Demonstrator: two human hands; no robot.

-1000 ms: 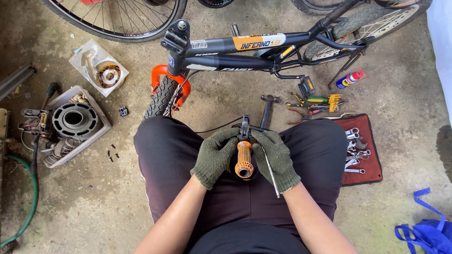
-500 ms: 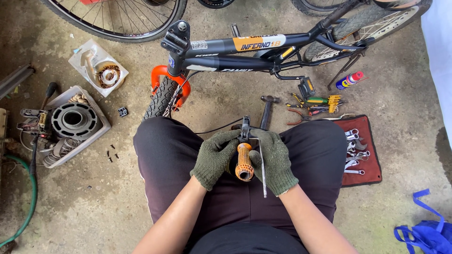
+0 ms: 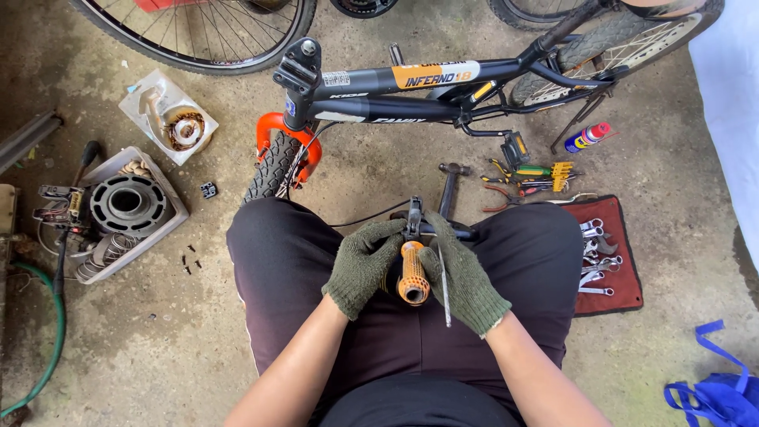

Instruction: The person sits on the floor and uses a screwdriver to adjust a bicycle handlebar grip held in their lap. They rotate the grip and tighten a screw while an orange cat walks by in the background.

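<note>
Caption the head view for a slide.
Gloved left hand and right hand grip an orange handlebar grip over the lap, a thin metal rod in the right.

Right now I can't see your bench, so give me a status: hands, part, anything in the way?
Left hand gloved, cupping orange grip. Right hand gloved, holding thin metal tool beside it. Handlebar on lap, nothing blocking.

Olive-green knit gloves (image 3: 360, 265) flank an orange handlebar grip (image 3: 413, 273), above black trousers (image 3: 277, 261), near a red tool roll (image 3: 613, 253).
</note>
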